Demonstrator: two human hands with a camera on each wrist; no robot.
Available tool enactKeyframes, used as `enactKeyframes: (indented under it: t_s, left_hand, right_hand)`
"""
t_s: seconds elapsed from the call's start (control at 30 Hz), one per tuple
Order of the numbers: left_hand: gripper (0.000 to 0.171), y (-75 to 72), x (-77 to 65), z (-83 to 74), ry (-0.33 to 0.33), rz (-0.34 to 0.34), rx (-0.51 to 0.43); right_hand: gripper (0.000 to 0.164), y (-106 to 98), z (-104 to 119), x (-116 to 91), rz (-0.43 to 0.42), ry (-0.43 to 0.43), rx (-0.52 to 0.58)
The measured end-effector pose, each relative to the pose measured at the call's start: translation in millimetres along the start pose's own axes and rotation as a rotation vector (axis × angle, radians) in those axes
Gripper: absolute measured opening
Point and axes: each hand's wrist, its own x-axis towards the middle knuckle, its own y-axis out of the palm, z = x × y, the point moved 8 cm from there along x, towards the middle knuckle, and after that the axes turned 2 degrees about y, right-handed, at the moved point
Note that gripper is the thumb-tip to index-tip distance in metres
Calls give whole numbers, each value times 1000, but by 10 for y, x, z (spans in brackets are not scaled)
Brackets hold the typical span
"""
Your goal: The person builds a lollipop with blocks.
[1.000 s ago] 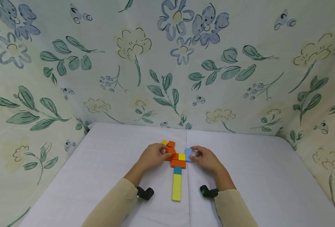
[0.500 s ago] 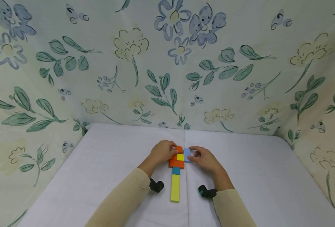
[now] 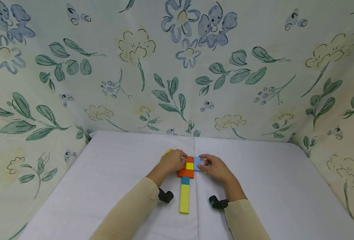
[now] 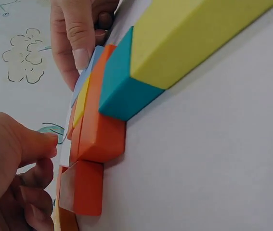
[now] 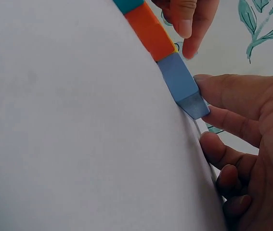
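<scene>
My right hand (image 3: 215, 167) holds a light blue block (image 3: 196, 164) by thumb and fingertips, at the right side of a flat block pattern. Left of it sit a small orange block (image 3: 190, 159) and a yellow square block (image 3: 190, 166), above a wider orange block (image 3: 185, 173). Below run a teal block (image 3: 185, 180) and a long yellow-green block (image 3: 184, 199). My left hand (image 3: 172, 160) hovers over the pattern's left part, fingertips beside the small orange block, hiding other orange blocks. In the left wrist view its thumb and loosely bent fingers show no block between them.
Behind the left hand, part of another yellow block (image 3: 166, 152) shows. A white cloth (image 3: 120, 156) covers the table, with a fold line right of the blocks. A floral curtain (image 3: 129, 83) hangs at the back and sides.
My left hand has moved right from the outer orange blocks, and a small orange block now sits above the yellow square, against the blue block. The right hand stays at the blue block.
</scene>
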Motion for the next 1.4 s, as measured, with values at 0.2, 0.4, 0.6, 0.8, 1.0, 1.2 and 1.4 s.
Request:
enactKeyframes:
  t_s: [0.2, 0.4, 0.6, 0.8, 1.0, 1.2, 1.4]
  left_hand:
    - [35, -214, 54, 91, -74, -120, -13]
    - [32, -306, 109, 228, -182, -167, -20]
    - [41, -282, 122, 293, -234, -194, -17]
    - [38, -278, 155, 294, -227, -215, -1]
    - [37, -271, 181, 313, -214, -214, -33]
    - [36, -280, 231, 364, -208, -214, -19]
    - [32, -308, 221, 405, -213, -219, -11]
  right_hand:
    - [48, -9, -15, 2, -1, 15, -5]
    - [48, -16, -8, -9, 3, 17, 4]
    - [48, -8, 5, -17, 12, 16, 5]
    - [46, -7, 12, -9, 6, 13, 6]
    - [46, -2, 24, -7, 1, 5, 13]
    - [47, 5, 19, -7, -3, 20, 26]
    - [48, 5, 10, -7, -2, 28, 21]
